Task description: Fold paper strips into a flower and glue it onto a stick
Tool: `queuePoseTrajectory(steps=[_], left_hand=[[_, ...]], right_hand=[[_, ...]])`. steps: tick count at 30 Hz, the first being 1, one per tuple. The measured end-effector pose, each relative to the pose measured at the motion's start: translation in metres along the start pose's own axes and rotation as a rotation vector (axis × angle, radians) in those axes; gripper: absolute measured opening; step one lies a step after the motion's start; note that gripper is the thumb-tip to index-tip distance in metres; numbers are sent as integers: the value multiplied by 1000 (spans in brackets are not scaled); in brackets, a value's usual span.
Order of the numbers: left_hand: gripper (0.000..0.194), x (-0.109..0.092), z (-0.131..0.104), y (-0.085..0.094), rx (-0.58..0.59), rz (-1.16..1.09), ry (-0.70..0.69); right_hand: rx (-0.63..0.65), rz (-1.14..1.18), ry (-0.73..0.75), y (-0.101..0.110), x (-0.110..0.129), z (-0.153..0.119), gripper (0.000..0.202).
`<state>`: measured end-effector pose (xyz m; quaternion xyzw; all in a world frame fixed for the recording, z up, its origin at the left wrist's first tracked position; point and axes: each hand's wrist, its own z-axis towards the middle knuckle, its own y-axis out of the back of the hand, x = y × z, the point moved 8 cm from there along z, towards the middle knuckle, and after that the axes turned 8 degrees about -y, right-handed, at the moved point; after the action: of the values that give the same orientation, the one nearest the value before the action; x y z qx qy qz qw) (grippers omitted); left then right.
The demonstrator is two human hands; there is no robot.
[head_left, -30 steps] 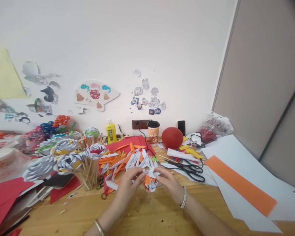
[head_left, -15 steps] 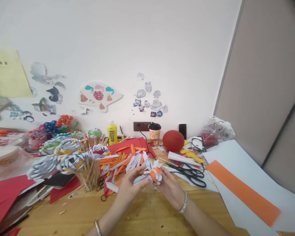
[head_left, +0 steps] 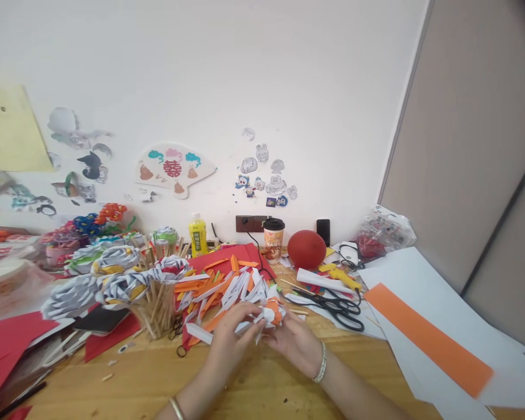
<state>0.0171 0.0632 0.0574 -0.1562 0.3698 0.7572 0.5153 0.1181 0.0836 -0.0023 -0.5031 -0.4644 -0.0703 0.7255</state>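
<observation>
The left hand [head_left: 234,332] and the right hand [head_left: 295,341] meet at the near middle of the scene, above the pale wooden table [head_left: 245,388], holding a small bundle of folded white and orange paper [head_left: 273,312] between them. The left hand's thumb and fingers pinch white paper on the bundle's left side. The right hand cups it from the right and below, fingers curled in against it; exactly where those fingertips press is hidden. A plain metal bangle [head_left: 175,407] circles the left wrist, and a glittering silver bracelet [head_left: 321,363] the right.

Just beyond the hands, a loose heap of narrow folded orange and white paper strips [head_left: 245,289] lies partly over red paper sheets [head_left: 254,254]. To the right of the hands are scissors with black handles [head_left: 349,313], a rolled white paper tube [head_left: 324,280] and a yellow tool [head_left: 345,277]. Farther right, a long flat orange paper strip [head_left: 429,338] lies across large white sheets [head_left: 459,309].

On the far side stand a yellow-labelled bottle [head_left: 198,236] and a patterned cup with a black lid [head_left: 273,240], with a round red balloon [head_left: 307,249] to the cup's right. At left, white paper flowers with yellow parts [head_left: 125,289] lean near a cluster of thin wooden sticks [head_left: 158,318].
</observation>
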Motion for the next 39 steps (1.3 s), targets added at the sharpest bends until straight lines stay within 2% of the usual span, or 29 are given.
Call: queuePoseTrajectory(steps=[2, 4, 5, 6, 8, 10, 13, 15, 20, 23, 26, 31, 35, 39], left_hand=[[10, -1, 1, 2, 8, 27, -26], [13, -3, 4, 3, 31, 58, -54], [15, -4, 6, 3, 48, 74, -55], [17, -4, 7, 3, 69, 87, -43], [21, -2, 8, 0, 133, 87, -2], [21, -1, 7, -7, 220, 40, 30], [16, -3, 4, -18, 312, -79, 55], [14, -1, 2, -23, 324, -136, 89], [14, 11, -2, -27, 267, -144, 196], [21, 17, -5, -30, 245, -188, 200], [24, 19, -7, -32, 251, -190, 206], [17, 21, -9, -35, 294, -193, 308], [9, 20, -8, -34, 284, -275, 394], [24, 24, -18, -46, 404, -494, 534]], right_hand=[[-90, -156, -16, 10, -1, 1, 23], [-288, -388, 39, 28, 11, -1, 25], [-422, -533, 114, 37, 24, -5, 25], [-502, -593, 183, 43, 36, -9, 26], [-554, -735, 337, 41, 60, -17, 23], [-449, -916, 387, 27, 70, -20, 21], [-254, -1066, 268, 12, 61, -17, 25], [-192, -1092, 195, 8, 54, -15, 25], [-186, -1114, 226, 6, 50, -14, 15], [-273, -1116, 222, 13, 48, -13, 11], [-345, -1116, 195, 18, 43, -12, 9], [-368, -1186, 196, 15, 42, -12, 7], [-277, -971, 98, 20, 33, -9, 13], [-168, -807, -30, 22, 18, -8, 23]])
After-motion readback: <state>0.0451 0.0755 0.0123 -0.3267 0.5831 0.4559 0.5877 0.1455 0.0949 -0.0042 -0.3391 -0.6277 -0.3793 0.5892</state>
